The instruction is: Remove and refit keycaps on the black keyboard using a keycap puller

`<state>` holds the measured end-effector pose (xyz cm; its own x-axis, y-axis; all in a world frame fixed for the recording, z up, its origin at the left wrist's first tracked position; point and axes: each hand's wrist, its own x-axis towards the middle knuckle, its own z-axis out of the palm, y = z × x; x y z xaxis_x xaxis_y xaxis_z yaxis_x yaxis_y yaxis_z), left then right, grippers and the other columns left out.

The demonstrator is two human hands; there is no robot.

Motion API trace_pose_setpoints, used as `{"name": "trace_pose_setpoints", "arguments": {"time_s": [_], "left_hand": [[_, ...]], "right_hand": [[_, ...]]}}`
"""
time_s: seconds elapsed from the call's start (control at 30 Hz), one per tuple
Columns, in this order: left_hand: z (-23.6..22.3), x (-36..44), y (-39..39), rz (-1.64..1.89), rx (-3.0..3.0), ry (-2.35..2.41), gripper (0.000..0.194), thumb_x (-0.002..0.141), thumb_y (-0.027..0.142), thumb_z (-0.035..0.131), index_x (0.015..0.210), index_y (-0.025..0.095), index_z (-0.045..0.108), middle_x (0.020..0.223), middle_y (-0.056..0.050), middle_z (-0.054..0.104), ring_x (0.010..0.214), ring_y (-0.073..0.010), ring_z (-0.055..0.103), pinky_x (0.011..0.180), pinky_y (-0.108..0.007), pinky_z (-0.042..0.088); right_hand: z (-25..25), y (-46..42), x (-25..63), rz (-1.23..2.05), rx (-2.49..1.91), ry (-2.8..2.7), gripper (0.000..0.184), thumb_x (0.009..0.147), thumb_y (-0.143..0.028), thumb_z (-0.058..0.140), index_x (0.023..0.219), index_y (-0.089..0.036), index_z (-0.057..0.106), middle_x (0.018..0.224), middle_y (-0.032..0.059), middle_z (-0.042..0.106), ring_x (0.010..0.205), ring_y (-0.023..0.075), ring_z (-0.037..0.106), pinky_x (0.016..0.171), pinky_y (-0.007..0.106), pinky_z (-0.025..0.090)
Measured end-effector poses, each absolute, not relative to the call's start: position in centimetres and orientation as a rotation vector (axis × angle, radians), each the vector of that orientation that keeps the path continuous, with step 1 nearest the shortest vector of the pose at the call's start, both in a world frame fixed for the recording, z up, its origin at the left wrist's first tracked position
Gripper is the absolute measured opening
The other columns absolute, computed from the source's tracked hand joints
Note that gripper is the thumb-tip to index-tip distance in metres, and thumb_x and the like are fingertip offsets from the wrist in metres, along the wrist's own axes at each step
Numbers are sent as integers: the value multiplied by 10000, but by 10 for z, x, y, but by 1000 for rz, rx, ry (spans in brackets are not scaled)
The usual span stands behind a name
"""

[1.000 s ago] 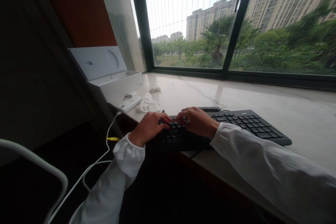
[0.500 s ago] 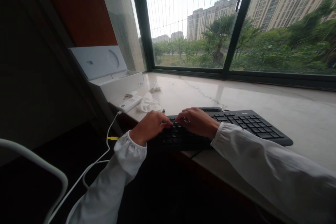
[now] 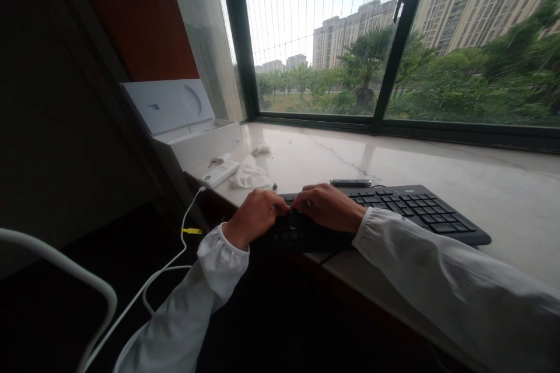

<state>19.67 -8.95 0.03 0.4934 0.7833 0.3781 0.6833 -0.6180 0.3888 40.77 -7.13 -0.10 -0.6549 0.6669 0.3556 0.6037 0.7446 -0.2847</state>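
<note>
A black keyboard (image 3: 431, 213) lies along the near edge of a white marbled ledge (image 3: 520, 186), its number pad towards the right. Over its left part, my left hand (image 3: 255, 214) has thumb and fingers pressed together in a pinch close to the keys. My right hand (image 3: 330, 208) rests on the keyboard just beside it, fingers curled and tips drawn together. Something small and pale shows among the right fingers; what it is I cannot make out. Both sets of fingertips nearly meet and hide the keys under them.
Behind the keyboard lies a dark, slim, pen-like case (image 3: 350, 183). To the left are crumpled white tissue (image 3: 251, 173), a white power bank (image 3: 220, 175) and an opened white box (image 3: 196, 143). A white cable (image 3: 172, 257) with a yellow tag (image 3: 192, 231) hangs below. A window (image 3: 315, 93) stands behind.
My left fingers, apart at first, have closed into a pinch and shifted slightly right, towards the right fingertips. My right hand stays nearly in place. The whole view has shifted slightly.
</note>
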Motion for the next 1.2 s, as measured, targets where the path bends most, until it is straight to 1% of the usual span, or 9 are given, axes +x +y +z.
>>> {"name": "trace_pose_setpoints", "arguments": {"time_s": [0.23,0.47,0.63,0.77,0.9,0.97,1.03,1.1,1.2], "left_hand": [[5,201,-84,744,2461,1246,329,692,11,536,800,211,774,758,1,758,724,-136,699,726,-223,549],[3,200,-87,786,2454,1285,328,693,10,534,782,213,775,742,11,758,721,-131,701,737,-225,547],[-1,197,-83,794,2377,1238,279,719,39,575,789,217,777,758,13,763,747,-133,704,742,-225,546],[-2,190,-81,818,2346,1220,203,761,105,640,813,240,783,786,15,766,771,-141,702,757,-231,542],[0,183,-88,1018,2282,1385,112,796,216,699,849,265,784,796,15,765,721,-145,687,741,-245,535],[-1,181,-93,1109,2256,1501,103,795,222,711,850,270,783,793,16,762,687,-141,672,737,-247,529],[-3,179,-99,1151,2250,1582,112,795,208,710,847,277,782,816,22,762,667,-133,658,737,-245,521],[-5,177,-102,1175,2242,1635,119,805,212,700,855,286,778,849,30,764,634,-123,640,724,-242,516],[-10,172,-103,1200,2206,1701,110,810,239,698,868,292,774,865,35,766,566,-112,610,685,-246,514]], "right_hand": [[-2,-71,407,188,-958,-2521,217,886,-193,542,960,-224,743,860,27,695,666,107,578,656,233,379],[-1,-71,406,180,-946,-2522,221,883,-187,533,954,-223,739,853,23,693,666,108,577,649,234,372],[0,-71,406,182,-948,-2524,221,878,-182,530,951,-223,735,853,20,694,670,112,577,642,237,369],[-1,-71,406,191,-948,-2523,223,877,-178,530,954,-220,735,864,24,697,688,117,590,657,237,379],[-2,-71,407,188,-933,-2524,226,881,-180,529,971,-220,733,879,26,699,702,119,600,678,238,396],[-1,-71,407,182,-929,-2523,229,886,-183,525,975,-219,733,877,28,698,710,123,605,681,241,403],[0,-70,408,162,-906,-2515,260,888,-170,512,1030,-225,723,899,35,693,736,132,610,683,245,409],[0,-71,409,122,-838,-2519,341,874,-122,492,1120,-243,695,966,45,676,795,144,610,697,250,417],[-2,-70,409,35,-699,-2593,477,786,-22,484,1130,-275,696,1090,54,628,872,157,592,758,275,428]]}}
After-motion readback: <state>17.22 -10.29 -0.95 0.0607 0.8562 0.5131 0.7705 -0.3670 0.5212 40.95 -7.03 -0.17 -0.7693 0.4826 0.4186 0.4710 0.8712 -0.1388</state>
